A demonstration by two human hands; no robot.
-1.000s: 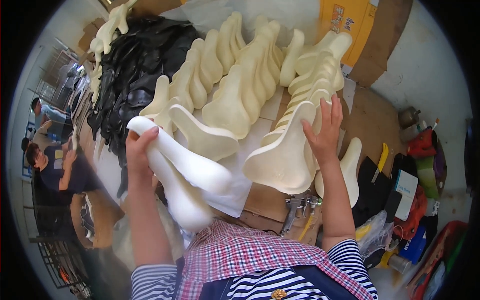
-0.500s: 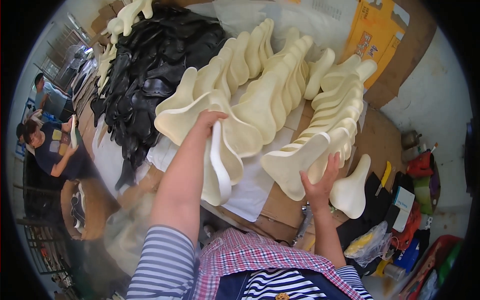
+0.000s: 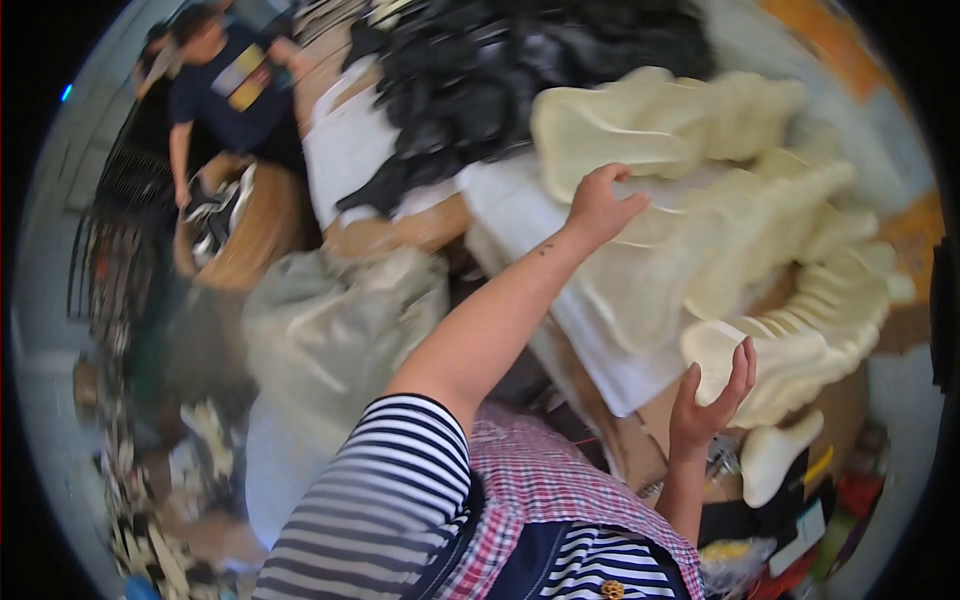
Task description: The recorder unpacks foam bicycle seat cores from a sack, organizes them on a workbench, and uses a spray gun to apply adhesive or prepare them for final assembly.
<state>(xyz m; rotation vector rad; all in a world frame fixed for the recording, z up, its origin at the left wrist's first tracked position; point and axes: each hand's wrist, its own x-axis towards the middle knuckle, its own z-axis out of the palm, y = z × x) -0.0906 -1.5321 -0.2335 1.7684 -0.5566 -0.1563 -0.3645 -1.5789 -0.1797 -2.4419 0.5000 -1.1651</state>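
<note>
Cream saddle-shaped foam pads (image 3: 620, 125) lie nested in long rows on the table, smeared by motion. My left hand (image 3: 605, 208) is over the near ends of the left rows, thumb and fingers apart, nothing seen in its grasp. Closer to me on the right, my right hand (image 3: 708, 410) is raised with fingers curved and spread beside the end of the right-hand row (image 3: 800, 345); whether it touches a pad I cannot tell. A single cream pad (image 3: 778, 460) lies apart, to the right of that hand.
Black saddle-shaped pieces (image 3: 470, 100) are heaped at the far side. White sheeting (image 3: 625, 385) covers part of the table. A co-worker (image 3: 235, 90) stands far left by a brown container (image 3: 275, 225). A large translucent bag (image 3: 340, 320) bulges left of my arm. Tools and pouches lie at right.
The view has swung left, so the rows sit farther right. My left hand has come off the pad it gripped. The co-worker, who held a pale piece, now reaches down to the container.
</note>
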